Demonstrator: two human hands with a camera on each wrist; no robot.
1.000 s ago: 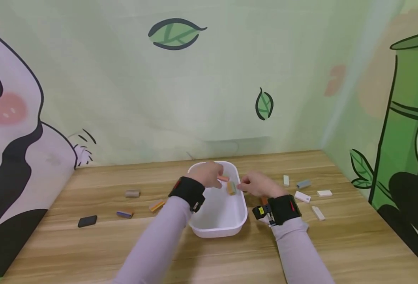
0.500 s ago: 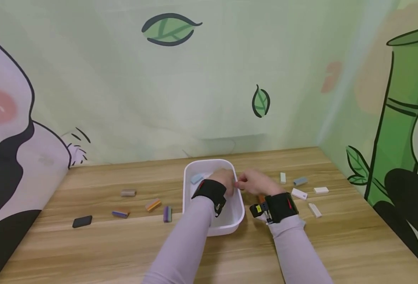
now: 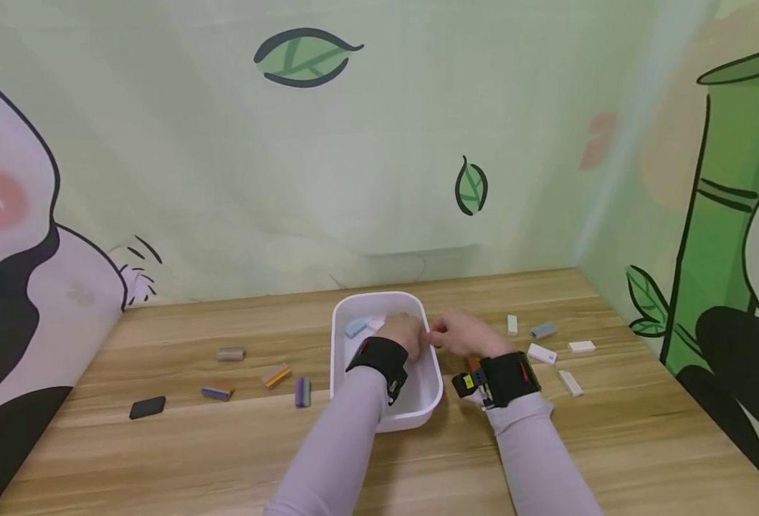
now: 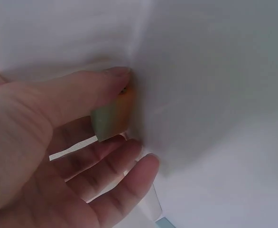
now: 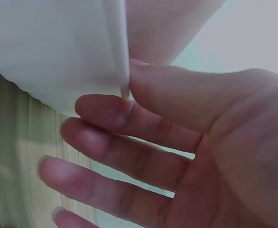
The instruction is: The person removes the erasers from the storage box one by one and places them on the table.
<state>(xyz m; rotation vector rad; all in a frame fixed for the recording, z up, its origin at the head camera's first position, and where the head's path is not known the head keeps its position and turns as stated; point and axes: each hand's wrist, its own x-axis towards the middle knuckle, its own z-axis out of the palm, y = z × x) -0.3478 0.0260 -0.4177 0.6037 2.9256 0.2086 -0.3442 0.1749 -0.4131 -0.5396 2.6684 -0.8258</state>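
Note:
A white plastic box (image 3: 411, 421) stands in the middle of the table. My left hand (image 3: 403, 337) reaches down into it at the right side. In the left wrist view its thumb and fingers pinch a green and orange eraser (image 4: 111, 114) against the box's inner corner. The right hand (image 3: 466, 335) holds the box's right rim (image 5: 117, 52) between thumb and forefinger, its other fingers spread below outside the wall. A light blue eraser (image 3: 355, 328) and a pale one (image 3: 375, 323) lie at the far end inside the box; my left hand hides part of the interior.
Left of the box lie a purple and green eraser (image 3: 302, 393), an orange-striped one (image 3: 277, 375), a blue and orange one (image 3: 216, 393), a grey-brown one (image 3: 231, 354) and a black one (image 3: 147, 408). Several white erasers and a grey-blue one (image 3: 543, 330) are at right.
My left hand has moved right and down into the box onto the green and orange eraser. The light blue and purple erasers came into view. My right hand stays at the rim.

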